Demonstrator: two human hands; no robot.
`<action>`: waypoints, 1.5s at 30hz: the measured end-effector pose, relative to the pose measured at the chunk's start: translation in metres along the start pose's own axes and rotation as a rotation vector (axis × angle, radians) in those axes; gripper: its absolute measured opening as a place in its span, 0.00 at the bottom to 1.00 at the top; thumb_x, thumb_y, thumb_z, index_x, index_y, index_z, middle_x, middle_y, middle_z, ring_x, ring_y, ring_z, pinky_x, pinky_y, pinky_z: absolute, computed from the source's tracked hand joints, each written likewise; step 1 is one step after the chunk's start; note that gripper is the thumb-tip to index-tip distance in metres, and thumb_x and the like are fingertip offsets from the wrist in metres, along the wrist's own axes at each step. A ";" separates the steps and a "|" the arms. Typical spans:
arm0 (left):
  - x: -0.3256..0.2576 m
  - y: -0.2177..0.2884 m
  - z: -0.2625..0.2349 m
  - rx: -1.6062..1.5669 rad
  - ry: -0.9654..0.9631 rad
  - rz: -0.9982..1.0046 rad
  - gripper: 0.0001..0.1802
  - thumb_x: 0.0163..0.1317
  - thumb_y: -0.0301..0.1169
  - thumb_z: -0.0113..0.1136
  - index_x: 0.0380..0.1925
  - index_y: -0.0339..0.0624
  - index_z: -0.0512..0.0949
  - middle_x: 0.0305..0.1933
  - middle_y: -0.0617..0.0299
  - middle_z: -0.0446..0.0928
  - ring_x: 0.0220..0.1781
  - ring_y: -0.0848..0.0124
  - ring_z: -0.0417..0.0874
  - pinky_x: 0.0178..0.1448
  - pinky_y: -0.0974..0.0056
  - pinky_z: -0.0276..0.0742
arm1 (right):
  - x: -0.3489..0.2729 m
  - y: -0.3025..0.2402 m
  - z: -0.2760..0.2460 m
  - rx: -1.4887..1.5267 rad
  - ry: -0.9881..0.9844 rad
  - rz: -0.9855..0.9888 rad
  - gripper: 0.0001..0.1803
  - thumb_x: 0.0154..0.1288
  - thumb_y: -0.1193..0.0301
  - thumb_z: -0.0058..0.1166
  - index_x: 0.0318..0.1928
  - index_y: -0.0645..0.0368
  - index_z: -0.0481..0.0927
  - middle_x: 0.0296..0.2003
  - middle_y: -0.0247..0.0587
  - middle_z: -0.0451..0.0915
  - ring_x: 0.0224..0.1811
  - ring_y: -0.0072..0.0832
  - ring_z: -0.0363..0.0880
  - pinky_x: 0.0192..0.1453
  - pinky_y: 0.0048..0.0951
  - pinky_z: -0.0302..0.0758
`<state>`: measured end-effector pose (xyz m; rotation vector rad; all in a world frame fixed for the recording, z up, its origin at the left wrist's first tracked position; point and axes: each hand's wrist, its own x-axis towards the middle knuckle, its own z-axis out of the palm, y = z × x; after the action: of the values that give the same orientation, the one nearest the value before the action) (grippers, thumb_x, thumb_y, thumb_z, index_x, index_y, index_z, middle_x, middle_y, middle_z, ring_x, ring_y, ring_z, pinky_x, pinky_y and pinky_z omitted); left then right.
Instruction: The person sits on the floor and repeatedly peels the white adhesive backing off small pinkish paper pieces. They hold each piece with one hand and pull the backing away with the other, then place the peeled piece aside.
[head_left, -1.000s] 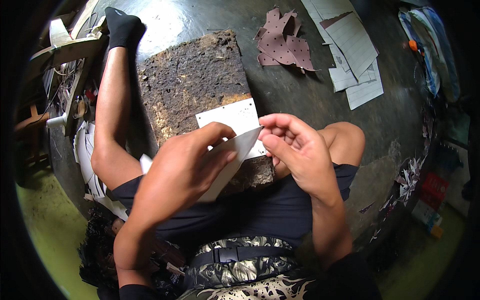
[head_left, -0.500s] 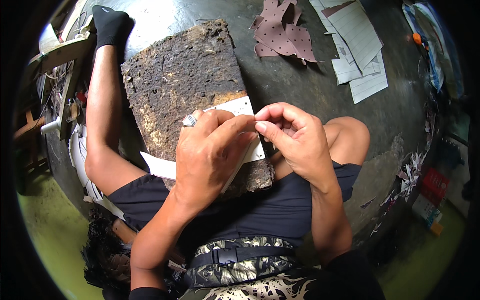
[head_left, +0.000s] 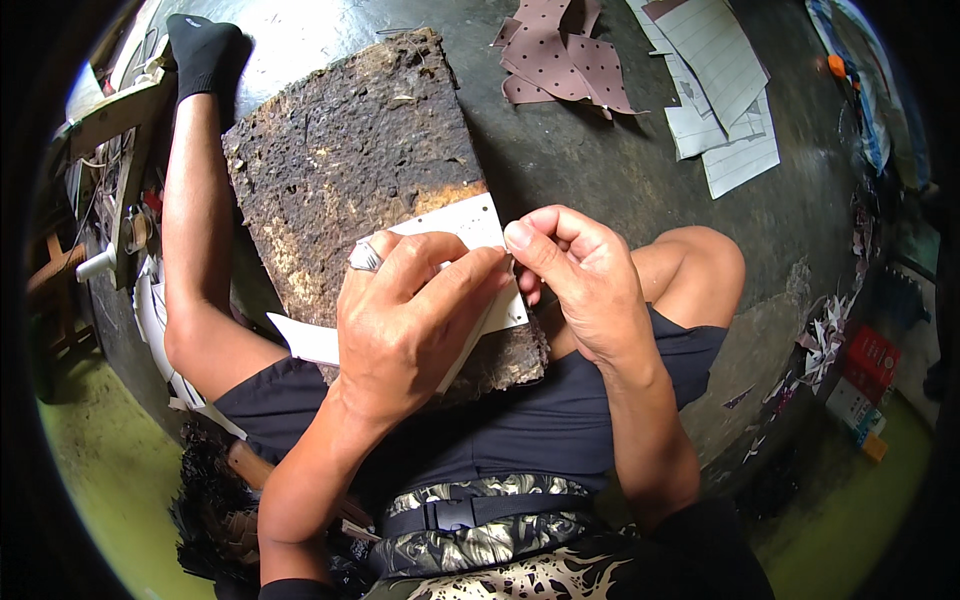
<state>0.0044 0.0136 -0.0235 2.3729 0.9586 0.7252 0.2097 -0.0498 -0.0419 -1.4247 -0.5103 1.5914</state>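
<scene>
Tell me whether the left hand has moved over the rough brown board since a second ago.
Yes. The left hand has slid up and to the right across the rough brown board, over the white card, until its fingers meet the right hand.

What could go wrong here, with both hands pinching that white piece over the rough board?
The thin white card piece is pinched between the left hand and right hand; it might crease or tear. The pitted, crusty brown board rests on the lap, so it could tip and scrape the bare leg.
</scene>
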 end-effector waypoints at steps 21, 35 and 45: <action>0.002 0.000 0.004 0.015 0.034 0.007 0.14 0.62 0.32 0.87 0.47 0.49 0.95 0.41 0.65 0.85 0.38 0.63 0.83 0.42 0.56 0.77 | 0.006 0.022 0.002 0.065 -0.035 -0.119 0.15 0.93 0.59 0.63 0.52 0.59 0.86 0.38 0.20 0.81 0.38 0.08 0.74 0.42 0.18 0.75; 0.004 -0.003 0.001 0.028 0.037 0.011 0.15 0.60 0.34 0.89 0.46 0.51 0.95 0.41 0.68 0.85 0.38 0.65 0.84 0.40 0.57 0.76 | 0.014 0.033 0.000 0.352 -0.137 -0.048 0.17 0.89 0.55 0.67 0.52 0.57 0.84 0.40 0.24 0.84 0.38 0.08 0.78 0.42 0.17 0.79; 0.005 -0.003 0.004 0.028 0.042 0.025 0.15 0.59 0.36 0.89 0.46 0.51 0.95 0.42 0.68 0.86 0.38 0.65 0.83 0.40 0.58 0.76 | 0.010 0.024 -0.005 0.275 -0.164 -0.029 0.13 0.92 0.60 0.63 0.54 0.58 0.82 0.44 0.24 0.81 0.45 0.11 0.77 0.53 0.19 0.77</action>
<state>0.0088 0.0184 -0.0261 2.4063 0.9637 0.7783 0.2072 -0.0550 -0.0677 -1.0837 -0.3864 1.6912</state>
